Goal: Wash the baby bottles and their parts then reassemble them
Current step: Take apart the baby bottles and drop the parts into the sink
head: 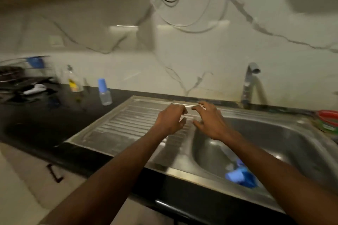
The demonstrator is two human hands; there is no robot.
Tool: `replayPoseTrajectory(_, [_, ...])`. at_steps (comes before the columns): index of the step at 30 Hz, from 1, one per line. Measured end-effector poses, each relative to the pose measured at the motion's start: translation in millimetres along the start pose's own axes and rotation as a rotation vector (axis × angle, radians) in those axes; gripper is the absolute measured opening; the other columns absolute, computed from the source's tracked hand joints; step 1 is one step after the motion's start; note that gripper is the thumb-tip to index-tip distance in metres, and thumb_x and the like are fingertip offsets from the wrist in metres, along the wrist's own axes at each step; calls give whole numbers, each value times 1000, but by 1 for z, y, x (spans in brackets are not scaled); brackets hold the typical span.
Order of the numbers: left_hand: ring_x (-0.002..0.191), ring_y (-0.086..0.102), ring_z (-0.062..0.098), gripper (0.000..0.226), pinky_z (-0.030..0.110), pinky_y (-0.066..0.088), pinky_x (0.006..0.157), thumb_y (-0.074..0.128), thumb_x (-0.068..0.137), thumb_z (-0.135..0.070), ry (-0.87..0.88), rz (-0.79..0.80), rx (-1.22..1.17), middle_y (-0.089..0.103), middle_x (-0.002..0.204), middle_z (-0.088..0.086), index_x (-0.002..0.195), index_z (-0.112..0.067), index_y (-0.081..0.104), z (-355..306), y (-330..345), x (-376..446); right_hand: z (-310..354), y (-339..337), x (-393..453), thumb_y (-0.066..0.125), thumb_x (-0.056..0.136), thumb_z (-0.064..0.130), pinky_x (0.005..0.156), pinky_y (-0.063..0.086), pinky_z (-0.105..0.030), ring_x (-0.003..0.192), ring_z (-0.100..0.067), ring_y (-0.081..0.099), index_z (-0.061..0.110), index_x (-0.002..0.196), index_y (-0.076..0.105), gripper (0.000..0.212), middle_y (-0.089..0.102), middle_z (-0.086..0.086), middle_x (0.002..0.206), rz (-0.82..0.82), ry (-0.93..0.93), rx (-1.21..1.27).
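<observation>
Hands first: our left hand (171, 118) and right hand (210, 120) hover close together over the ribbed draining board (128, 124), fingers loosely curled and holding nothing, so far as the blur lets us tell. We judge they hang there between steps, free to reach either way. Just below our right forearm, a blue bottle part (241, 176) lies in the sink basin (274, 142), likely dropped there for washing. One baby bottle (104, 91) with a blue cap stands upright on the dark counter (36, 115), well to the left, near a soap bottle (73, 81). The tap (249, 82) rises behind the basin, and we see no water running from it.
</observation>
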State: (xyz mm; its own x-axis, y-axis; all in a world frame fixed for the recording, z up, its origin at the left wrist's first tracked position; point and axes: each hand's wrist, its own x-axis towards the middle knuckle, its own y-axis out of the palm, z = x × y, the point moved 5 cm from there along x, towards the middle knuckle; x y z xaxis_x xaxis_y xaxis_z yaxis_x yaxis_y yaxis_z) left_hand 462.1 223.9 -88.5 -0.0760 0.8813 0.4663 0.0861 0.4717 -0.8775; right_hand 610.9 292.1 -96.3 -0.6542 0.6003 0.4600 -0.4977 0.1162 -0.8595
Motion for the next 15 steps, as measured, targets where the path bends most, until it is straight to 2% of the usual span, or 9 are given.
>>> replayPoseTrajectory(5, [118,54,23,29,42,50,94,64,92,-30,-231,-122,49,62,121,2,119,-20,60,137,-65,-20,105,44,81,58,97,48,117,30,-51,148,-33,25,22,151,40,62,22,-12,164,56,-155,34])
replayPoseTrajectory(9, [105,57,22,23,34,46,78,63,92,-18,-421,-269,6,60,115,6,115,-13,57,234,-92,-40,177,94,154,55,98,49,120,27,-51,150,-33,23,19,154,36,66,19,-14,165,107,-207,80])
replayPoseTrajectory(12, [100,54,23,25,35,44,80,62,92,-12,-548,-388,-78,55,113,11,116,-7,56,303,-96,-42,224,133,205,51,100,47,119,28,-49,148,-34,27,16,153,36,63,21,-16,163,141,-221,138])
replayPoseTrajectory(15, [100,55,34,17,31,37,74,62,90,-9,-656,-377,-103,56,105,17,103,2,56,364,-82,-28,257,166,245,49,102,44,112,37,-46,139,-33,40,14,150,39,57,33,-15,156,174,-219,164])
